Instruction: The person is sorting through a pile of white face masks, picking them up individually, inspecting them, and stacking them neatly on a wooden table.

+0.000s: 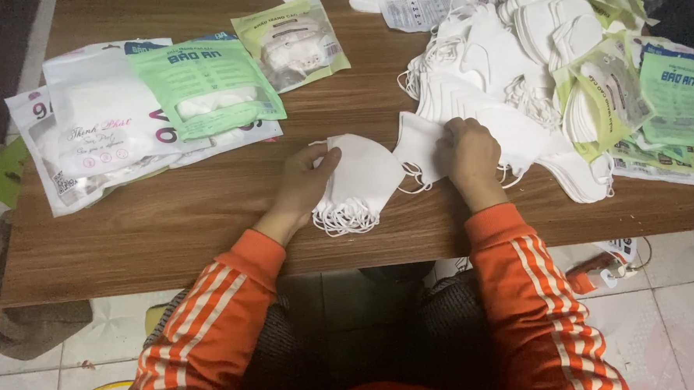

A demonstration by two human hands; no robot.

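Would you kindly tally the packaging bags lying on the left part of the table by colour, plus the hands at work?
Green-printed bags: 2, the large one and the paler one
White bags: 2, upper and lower
Hands: 2, left hand on a small stack of white masks, right hand on a single mask
Total: 6

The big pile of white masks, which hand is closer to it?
Right. The right hand touches a mask at the edge of the big pile of white masks; the left hand holds a small stack of masks farther away.
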